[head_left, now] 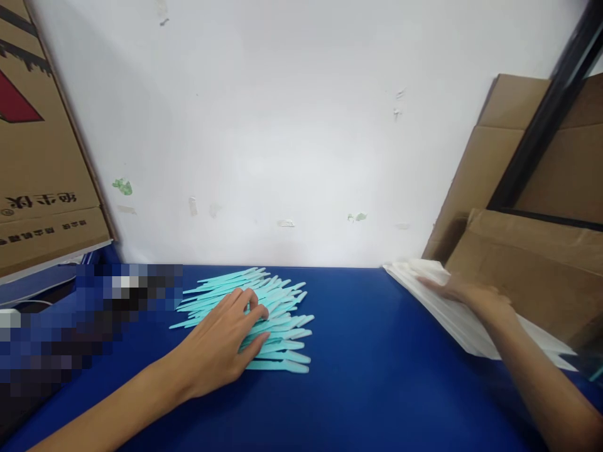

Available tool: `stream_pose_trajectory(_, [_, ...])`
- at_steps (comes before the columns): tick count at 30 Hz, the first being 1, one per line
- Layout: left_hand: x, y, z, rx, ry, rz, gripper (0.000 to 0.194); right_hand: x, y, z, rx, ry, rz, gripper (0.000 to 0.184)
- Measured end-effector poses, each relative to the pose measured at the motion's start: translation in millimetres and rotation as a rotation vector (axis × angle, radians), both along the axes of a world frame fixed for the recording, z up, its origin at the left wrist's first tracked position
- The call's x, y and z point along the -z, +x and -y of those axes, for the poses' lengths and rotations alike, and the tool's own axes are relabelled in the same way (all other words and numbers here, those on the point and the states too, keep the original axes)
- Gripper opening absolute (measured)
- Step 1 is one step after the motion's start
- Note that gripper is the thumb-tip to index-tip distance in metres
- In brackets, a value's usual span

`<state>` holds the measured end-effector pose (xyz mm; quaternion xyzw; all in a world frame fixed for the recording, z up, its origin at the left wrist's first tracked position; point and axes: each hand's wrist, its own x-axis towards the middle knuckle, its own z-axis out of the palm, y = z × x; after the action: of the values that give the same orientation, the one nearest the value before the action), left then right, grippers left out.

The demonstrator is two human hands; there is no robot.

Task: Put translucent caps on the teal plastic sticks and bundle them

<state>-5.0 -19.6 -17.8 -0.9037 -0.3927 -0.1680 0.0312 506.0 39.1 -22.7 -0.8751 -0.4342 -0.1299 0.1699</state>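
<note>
A loose pile of light-teal eyebrow razors [282, 323] lies on the blue table, slim handles pointing left and blade ends right. My left hand [230, 333] rests over the pile, its fingers bent and its thumb apart from the index finger, touching the razors. Whether any razor is pinched there is not clear; several show between thumb and index finger. At the right, my right hand [471, 298] is over a flat stack of white bags or sheets [452, 323]. Motion blurs that hand, and its grip on the stack cannot be made out.
The blue table [348, 358] meets a white wall [292, 138] at the back. A printed cardboard box [47, 157] stands at left. Cardboard [532, 270] and a black metal post [541, 107] are at right. A pixelated area covers the left table edge.
</note>
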Motion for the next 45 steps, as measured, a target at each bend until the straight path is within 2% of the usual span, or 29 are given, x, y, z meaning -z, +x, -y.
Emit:
stream_pose_trajectory(3, [3.0,2,6,0.006,0.017,0.016,0.021,-6.6,-5,4,0.092,-0.081,-0.112,0.104])
stream_pose_trajectory(6, [5.0,2,8,0.016,0.004,0.027,0.023,-20.8,-14,11,0.102,-0.093,-0.125,0.107])
stream_pose_trajectory(9, [3.8,3,10,0.019,0.004,0.023,0.023,-38.9,-33,18,0.053,-0.044,-0.031,0.095])
stream_pose_trajectory(12, [1.1,3,13,0.029,-0.023,0.016,0.023,-49.2,-63,18,-0.179,0.091,0.220,0.073])
stream_pose_trajectory(14, [-0.4,2,16,0.066,-0.071,0.007,0.022,-47.0,-88,15,-0.326,0.170,0.310,0.063])
stream_pose_trajectory(16, [-1.1,0,19,0.112,-0.105,-0.024,0.020,-38.2,-113,13,-0.498,0.182,0.371,0.058])
stream_pose_trajectory(19, [-0.8,-1,21,0.137,-0.085,-0.100,0.021,-20.8,-148,17,-0.775,0.141,0.456,0.060])
stream_pose_trajectory(22, [0.0,-1,22,0.125,-0.031,-0.186,0.022,-9.3,-172,26,-0.908,0.125,0.483,0.063])
stream_pose_trajectory(26, [-1.0,3,24,0.089,0.016,-0.240,0.020,-6.3,-184,34,-0.979,0.093,0.442,0.062])
stream_pose_trajectory(31, [-3.7,7,27,0.074,0.001,-0.266,0.018,-4.1,-183,32,-1.029,0.077,0.392,0.060])
stream_pose_trajectory(37, [1.5,6,28,0.096,0.020,-0.190,0.023,-0.4,-183,32,-1.034,0.073,0.386,0.062])
stream_pose_trajectory(45, [3.4,9,34,0.091,0.006,-0.307,0.019,1.2,-186,33,-1.049,0.061,0.368,0.062])
